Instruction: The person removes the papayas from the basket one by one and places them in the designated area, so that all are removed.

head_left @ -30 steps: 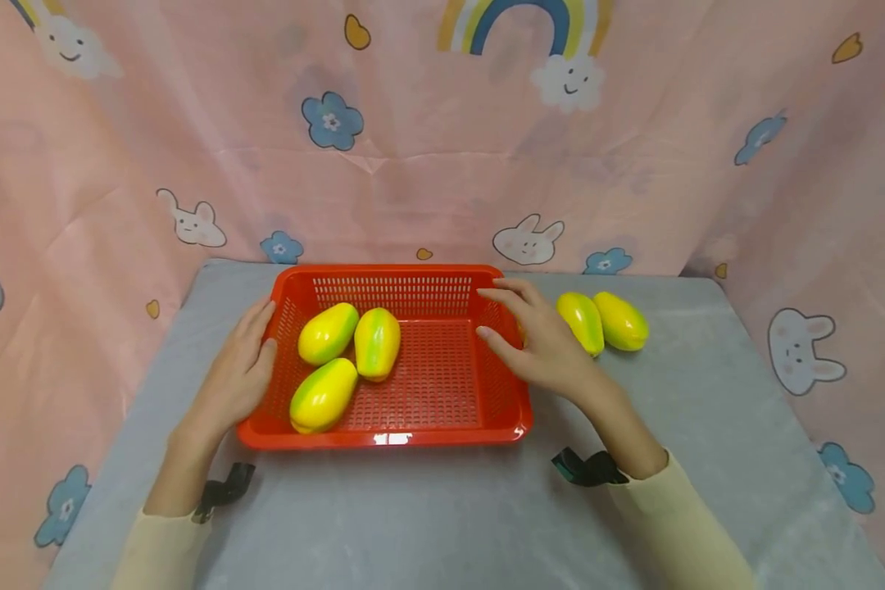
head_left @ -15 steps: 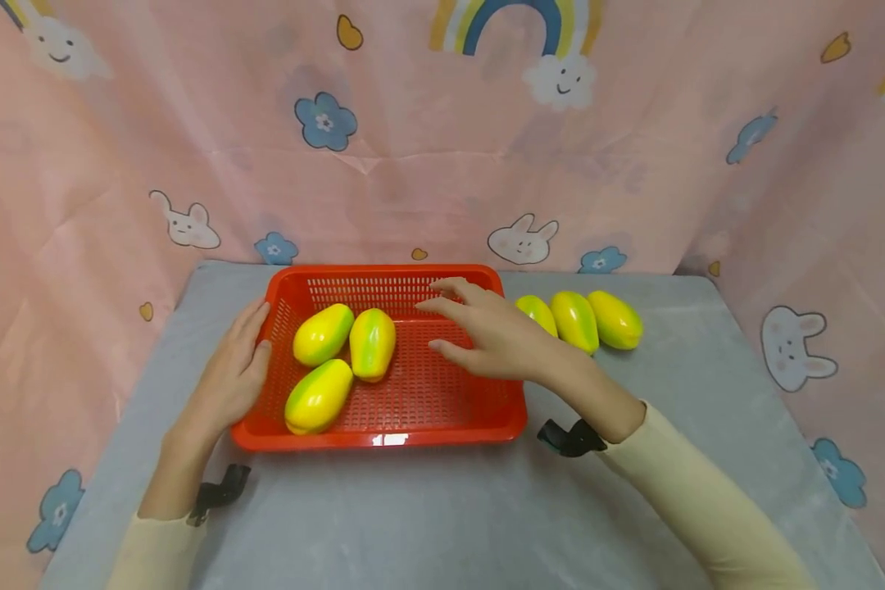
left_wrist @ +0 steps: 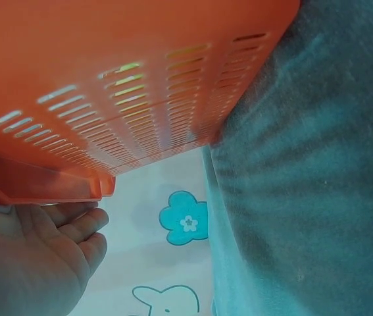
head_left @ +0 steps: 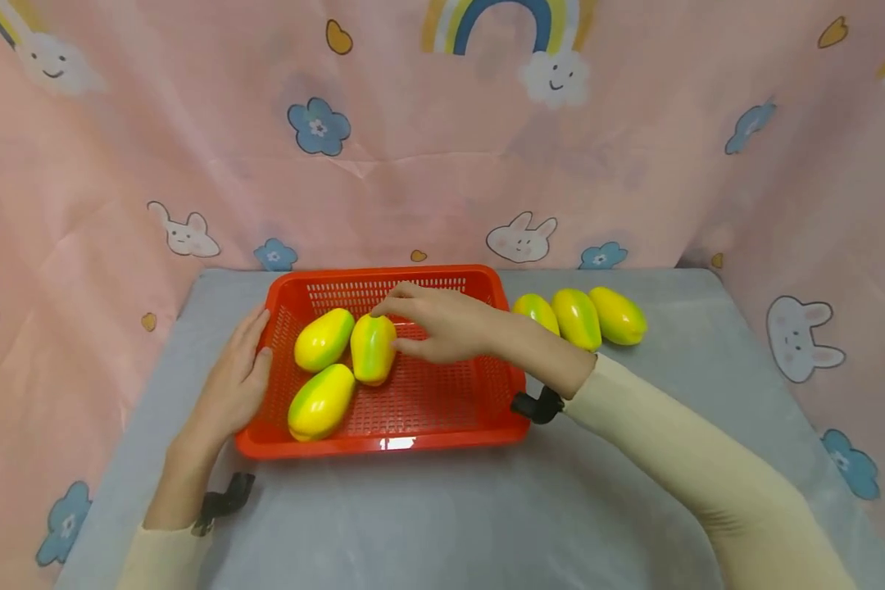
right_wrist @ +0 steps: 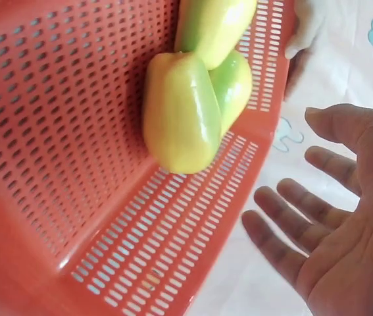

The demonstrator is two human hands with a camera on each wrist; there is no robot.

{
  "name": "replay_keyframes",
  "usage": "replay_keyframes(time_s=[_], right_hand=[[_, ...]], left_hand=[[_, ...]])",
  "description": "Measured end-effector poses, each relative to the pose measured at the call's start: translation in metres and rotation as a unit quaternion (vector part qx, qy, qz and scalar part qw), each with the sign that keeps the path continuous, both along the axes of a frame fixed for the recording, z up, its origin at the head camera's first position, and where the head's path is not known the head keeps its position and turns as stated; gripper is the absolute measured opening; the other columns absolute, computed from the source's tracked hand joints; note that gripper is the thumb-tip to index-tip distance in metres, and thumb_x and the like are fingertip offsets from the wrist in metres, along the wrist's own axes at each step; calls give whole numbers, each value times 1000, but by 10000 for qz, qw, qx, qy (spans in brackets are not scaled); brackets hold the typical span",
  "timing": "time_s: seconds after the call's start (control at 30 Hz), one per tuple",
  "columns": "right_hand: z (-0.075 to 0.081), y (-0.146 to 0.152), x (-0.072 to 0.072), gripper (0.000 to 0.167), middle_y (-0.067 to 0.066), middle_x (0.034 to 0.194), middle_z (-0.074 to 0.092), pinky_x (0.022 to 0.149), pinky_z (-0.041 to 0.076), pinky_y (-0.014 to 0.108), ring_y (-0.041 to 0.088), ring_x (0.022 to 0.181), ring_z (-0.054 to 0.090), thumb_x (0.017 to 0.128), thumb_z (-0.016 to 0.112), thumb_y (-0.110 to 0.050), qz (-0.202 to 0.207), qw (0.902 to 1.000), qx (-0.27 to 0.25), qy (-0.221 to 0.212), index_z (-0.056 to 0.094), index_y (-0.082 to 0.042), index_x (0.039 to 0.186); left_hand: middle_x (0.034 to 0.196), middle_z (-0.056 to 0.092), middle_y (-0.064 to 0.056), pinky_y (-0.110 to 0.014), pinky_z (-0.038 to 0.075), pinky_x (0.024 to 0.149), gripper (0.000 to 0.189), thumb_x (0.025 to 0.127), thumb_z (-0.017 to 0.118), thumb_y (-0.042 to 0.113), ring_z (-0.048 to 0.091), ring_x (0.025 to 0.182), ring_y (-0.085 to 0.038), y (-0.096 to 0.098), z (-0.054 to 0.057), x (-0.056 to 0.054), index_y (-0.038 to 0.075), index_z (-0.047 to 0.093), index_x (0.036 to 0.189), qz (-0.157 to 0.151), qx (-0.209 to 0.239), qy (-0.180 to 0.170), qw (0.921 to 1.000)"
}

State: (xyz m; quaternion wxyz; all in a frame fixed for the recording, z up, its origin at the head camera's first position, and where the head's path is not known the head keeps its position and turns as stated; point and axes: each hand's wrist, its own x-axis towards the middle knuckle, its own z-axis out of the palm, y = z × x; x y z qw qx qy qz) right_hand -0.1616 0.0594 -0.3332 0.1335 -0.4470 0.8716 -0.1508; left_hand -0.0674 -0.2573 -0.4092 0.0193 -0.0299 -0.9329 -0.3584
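A red plastic basket (head_left: 442, 442) with slotted walls holds three glossy yellow-green papayas in its left half: a rear-left papaya (head_left: 324, 340), a front papaya (head_left: 321, 403) and an inner papaya (head_left: 373, 351). My left hand (head_left: 234, 383) rests along the basket's left rim, fingers extended; the left wrist view shows this hand (left_wrist: 41, 257) by the rim's outer side. Reaching over the basket from the right, my right hand (head_left: 442, 322) is beside the inner papaya in the head view. The right wrist view shows its fingers (right_wrist: 285, 224) spread and apart from the inner papaya (right_wrist: 181, 115).
Three more papayas lie in a row right of the basket: one partly behind my right forearm (head_left: 537, 311), then a middle papaya (head_left: 577, 318) and an outer papaya (head_left: 618, 315). Grey cloth (head_left: 428, 524) covers the table. A pink printed curtain (head_left: 413, 188) hangs behind.
My right hand has moved left from the basket's right rim, across its inside, to the inner papaya. The left hand stays at the left rim, and the papayas keep their places.
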Motion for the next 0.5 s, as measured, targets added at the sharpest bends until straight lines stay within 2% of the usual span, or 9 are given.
replay_keyframes(time_s=[0.13, 0.23, 0.33, 0.4, 0.5], right_hand=[[-3, -16, -7, 49, 7, 150, 57, 108, 58, 45, 25, 124, 65, 105, 62, -34, -153, 9994, 243, -196, 58, -19, 151], [-8, -24, -11, 50, 8, 152, 59, 111, 56, 46, 25, 131, 64, 106, 61, -36, -400, 9978, 463, -254, 57, -16, 151], [-14, -29, -13, 51, 8, 147, 63, 109, 57, 44, 25, 128, 64, 106, 61, -38, -573, 9962, 578, -323, 58, -14, 150], [-17, -32, -13, 51, 8, 141, 67, 102, 59, 41, 23, 120, 64, 106, 62, -39, -619, 9955, 645, -325, 59, -12, 149], [-21, -37, -14, 50, 8, 123, 71, 81, 57, 34, 20, 100, 63, 105, 62, -40, -705, 9941, 760, -313, 60, -10, 146]], left_hand=[[179, 15, -17, -78, 25, 122, 62, 112, 37, 19, 23, 160, -50, -2, 1, 1, 4, 19, 169, 70, 1, -34, 10000], [178, 16, -18, -79, 26, 121, 62, 112, 37, 19, 24, 160, -51, -2, 0, 0, 3, 19, 169, 42, -16, -11, 10000], [178, 16, -18, -79, 25, 122, 62, 112, 37, 20, 23, 160, -50, -1, -1, -1, 4, 19, 169, 22, -17, -19, 10000], [179, 15, -17, -79, 26, 121, 62, 112, 37, 20, 23, 160, -50, 0, -1, -2, 4, 19, 169, 20, -9, -43, 10000], [179, 14, -17, -79, 26, 120, 62, 112, 36, 21, 24, 160, -50, 1, -1, -2, 6, 18, 170, 22, -3, -91, 10000]])
